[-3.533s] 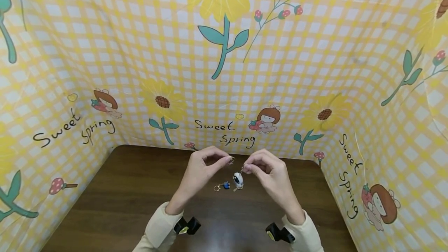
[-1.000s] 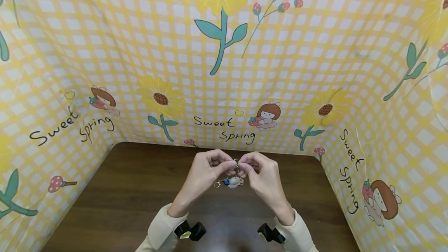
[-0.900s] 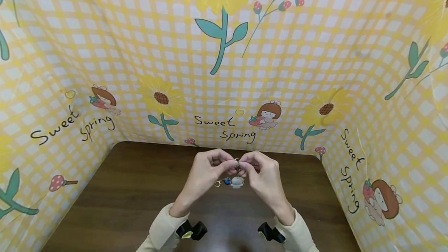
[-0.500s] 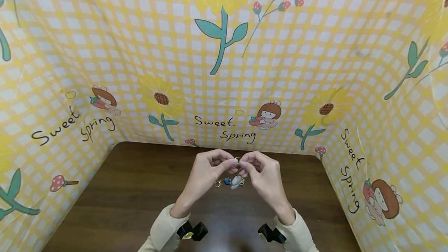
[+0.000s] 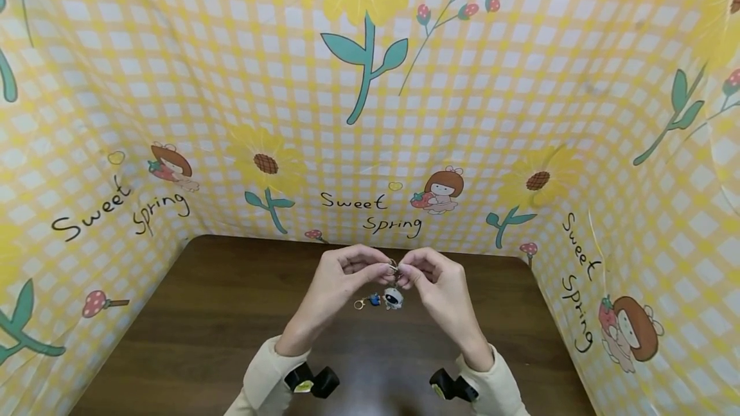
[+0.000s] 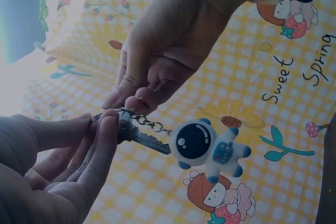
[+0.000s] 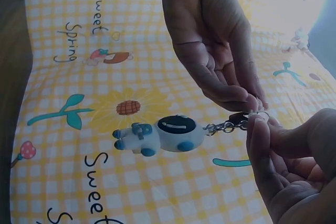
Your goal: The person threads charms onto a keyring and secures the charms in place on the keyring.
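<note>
Pinching the key ring (image 5: 393, 264) from both sides: left hand (image 5: 340, 280) at 9 o'clock of it, right hand (image 5: 437, 280) at 3, fingers of each clamped on it. Astronaut charm (image 5: 394, 299) hangs off it by a short chain (image 6: 156, 126), 6 o'clock in head view. Left wrist view: key (image 6: 152, 141) juts from the fingers toward 4 o'clock, near the chain. Blue charm (image 5: 375, 300) with gold clasp (image 5: 359, 305) lies on the bench (image 5: 231, 313), 9 o'clock of the astronaut. Checked cloth (image 5: 243, 101) rises at 12.

A blue charm (image 5: 375, 300) with a gold-coloured ring (image 5: 355, 305) lies on the brown table (image 5: 173, 339).
</note>
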`<action>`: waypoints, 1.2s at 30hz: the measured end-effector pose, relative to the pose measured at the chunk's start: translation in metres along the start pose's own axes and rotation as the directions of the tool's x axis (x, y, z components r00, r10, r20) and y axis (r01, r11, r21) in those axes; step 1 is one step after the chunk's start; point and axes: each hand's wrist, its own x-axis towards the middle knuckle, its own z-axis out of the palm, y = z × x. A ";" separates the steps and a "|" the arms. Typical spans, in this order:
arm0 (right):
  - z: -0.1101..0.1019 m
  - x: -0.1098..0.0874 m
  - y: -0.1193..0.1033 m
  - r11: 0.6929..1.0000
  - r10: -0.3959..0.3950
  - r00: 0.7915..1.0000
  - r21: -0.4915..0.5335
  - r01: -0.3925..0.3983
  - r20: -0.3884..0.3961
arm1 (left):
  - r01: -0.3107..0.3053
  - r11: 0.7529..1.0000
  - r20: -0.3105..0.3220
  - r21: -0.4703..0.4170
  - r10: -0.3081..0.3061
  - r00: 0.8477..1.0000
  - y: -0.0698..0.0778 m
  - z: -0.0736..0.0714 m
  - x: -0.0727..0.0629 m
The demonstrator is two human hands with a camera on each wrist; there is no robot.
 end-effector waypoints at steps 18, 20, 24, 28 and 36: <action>-0.001 0.001 -0.001 0.992 -0.008 0.998 0.124 0.001 0.062 | 0.050 0.999 0.067 -0.018 -0.048 0.997 0.006 -0.009 -0.001; -0.001 0.000 -0.002 0.991 0.001 0.998 0.135 -0.009 0.057 | 0.031 0.999 0.060 0.012 -0.032 0.998 0.007 -0.008 -0.002; 0.000 0.000 -0.003 0.989 0.030 0.998 0.144 -0.036 0.048 | -0.098 0.986 0.029 0.131 0.095 0.995 0.005 -0.005 -0.003; 0.000 0.001 -0.003 0.987 0.047 0.998 0.153 -0.053 0.044 | -0.336 0.865 0.034 0.374 0.349 0.936 -0.001 -0.003 -0.003; -0.001 0.001 -0.002 0.984 0.077 0.997 0.160 -0.080 0.026 | -0.573 0.610 0.123 0.548 0.618 0.776 -0.008 -0.004 0.002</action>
